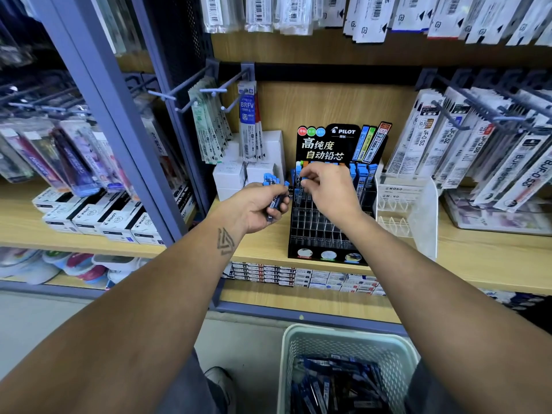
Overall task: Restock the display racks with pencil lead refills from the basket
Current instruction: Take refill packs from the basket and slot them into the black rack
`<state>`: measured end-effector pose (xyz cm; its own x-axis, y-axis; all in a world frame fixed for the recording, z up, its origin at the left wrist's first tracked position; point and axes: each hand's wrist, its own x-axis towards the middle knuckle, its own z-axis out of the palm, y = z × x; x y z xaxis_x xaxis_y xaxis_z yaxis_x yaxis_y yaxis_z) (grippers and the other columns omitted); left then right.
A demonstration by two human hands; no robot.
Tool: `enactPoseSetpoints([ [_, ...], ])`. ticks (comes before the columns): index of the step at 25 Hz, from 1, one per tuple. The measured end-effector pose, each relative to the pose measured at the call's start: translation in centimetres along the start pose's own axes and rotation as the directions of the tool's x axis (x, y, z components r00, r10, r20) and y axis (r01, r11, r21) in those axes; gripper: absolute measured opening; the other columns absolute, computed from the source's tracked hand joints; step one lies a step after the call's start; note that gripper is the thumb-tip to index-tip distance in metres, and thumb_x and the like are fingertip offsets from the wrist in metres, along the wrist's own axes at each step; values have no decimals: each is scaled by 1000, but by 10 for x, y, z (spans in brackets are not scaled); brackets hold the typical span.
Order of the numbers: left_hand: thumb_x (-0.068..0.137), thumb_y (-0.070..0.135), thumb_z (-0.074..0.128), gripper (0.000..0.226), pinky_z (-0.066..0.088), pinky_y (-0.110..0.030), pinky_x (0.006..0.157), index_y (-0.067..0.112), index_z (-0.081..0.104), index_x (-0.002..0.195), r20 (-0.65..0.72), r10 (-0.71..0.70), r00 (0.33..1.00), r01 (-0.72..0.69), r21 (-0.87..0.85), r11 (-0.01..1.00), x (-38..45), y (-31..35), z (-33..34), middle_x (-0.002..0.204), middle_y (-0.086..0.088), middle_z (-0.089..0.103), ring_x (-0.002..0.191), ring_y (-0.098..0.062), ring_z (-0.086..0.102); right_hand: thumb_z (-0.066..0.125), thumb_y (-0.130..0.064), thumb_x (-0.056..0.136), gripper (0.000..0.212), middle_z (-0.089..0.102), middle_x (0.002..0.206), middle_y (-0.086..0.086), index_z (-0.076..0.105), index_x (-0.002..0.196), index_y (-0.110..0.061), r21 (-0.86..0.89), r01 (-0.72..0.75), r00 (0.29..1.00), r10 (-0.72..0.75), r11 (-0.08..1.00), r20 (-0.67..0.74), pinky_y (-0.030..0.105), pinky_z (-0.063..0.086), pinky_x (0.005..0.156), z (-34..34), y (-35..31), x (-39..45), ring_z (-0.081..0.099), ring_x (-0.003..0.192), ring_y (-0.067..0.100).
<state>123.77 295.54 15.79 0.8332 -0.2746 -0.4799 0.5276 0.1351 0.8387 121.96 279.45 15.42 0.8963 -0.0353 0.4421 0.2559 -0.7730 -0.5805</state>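
**Ana:** Fingers first. What does each hand have?

**Ben:** Right hand (325,189): thumb and fingertips pinch a single refill tube (302,186) near its blue cap, at the rear slots of the black display rack (325,228). Left hand (260,206): fingers curled around a small bundle of refills (274,192), blue caps poking out toward twelve o'clock, dark bodies running down through the palm.

**Ana:** And relative to each other?

**Ben:** The bundle sits just at nine o'clock of the pinched tube, close but not touching, as far as I can see. The rack's back rows, at twelve to two o'clock from the right hand, already hold upright tubes; the front rows toward six o'clock look unfilled.

**Ana:** How do the tubes handle, in your view?

**Ben:** I'd judge them light, stiff and slick: thin hard plastic. A pinch high on the body, just below the cap, should steer the lower end into a narrow slot. The leads inside are probably brittle, so I'd lower it in rather than drop it.

**Ana:** Supply?

**Ben:** The pale mesh basket (346,351) stands on the floor at six o'clock of the rack, with many more dark packs in it. A clear acrylic stand (418,210) sits at three o'clock on the same wooden shelf (478,264).
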Motion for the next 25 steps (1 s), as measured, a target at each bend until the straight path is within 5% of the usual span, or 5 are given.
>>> enactPoseSetpoints([
  [10, 98, 2, 55, 6, 28, -14, 30, 1, 52, 93, -4, -7, 1000, 7, -38, 999, 0, -1, 1, 68, -12, 55, 52, -13, 47, 66, -12, 94, 6, 71, 92, 7, 69, 99, -10, -186, 85, 996, -77, 979, 52, 39, 54, 78, 13, 3, -5, 66, 86, 26],
  [18, 93, 0, 63, 9, 27, -14, 29, 1, 54, 96, -39, -3, 999, 2, -28, 1000, 1, -7, -3, 75, -11, 53, 53, -14, 49, 58, -2, 93, 24, 63, 102, 5, 75, 107, -11, -381, 110, 990, -68, 918, 121, 41, 55, 78, 16, 11, -7, 64, 92, 29],
  [21, 93, 2, 65, 9, 27, -14, 30, 0, 57, 95, 12, 10, 1000, -10, -4, 1000, -3, -9, -1, 73, -11, 55, 54, -14, 51, 56, -7, 96, 24, 72, 103, 7, 74, 110, -13, -25, -127, 989, 128, 992, 70, 37, 59, 80, 8, 5, -7, 68, 84, 22],
  [23, 93, 4, 66, 9, 27, -14, 30, -1, 59, 95, 35, 37, 999, -37, 5, 999, -7, -9, 3, 73, -11, 58, 54, -14, 53, 57, -10, 98, 16, 74, 94, 9, 73, 101, -15, 352, -387, 921, 340, 852, 188, 34, 62, 72, 2, -4, -6, 72, 76, 23],
  [25, 93, 5, 67, 12, 27, -15, 31, -2, 61, 100, 49, 64, 997, -66, 21, 998, -9, -9, 7, 76, -12, 63, 53, -15, 57, 62, -6, 97, 13, 74, 91, 12, 72, 93, -14, 511, -467, 884, 378, 721, 275, 29, 61, 70, -4, -8, -7, 72, 74, 21],
])
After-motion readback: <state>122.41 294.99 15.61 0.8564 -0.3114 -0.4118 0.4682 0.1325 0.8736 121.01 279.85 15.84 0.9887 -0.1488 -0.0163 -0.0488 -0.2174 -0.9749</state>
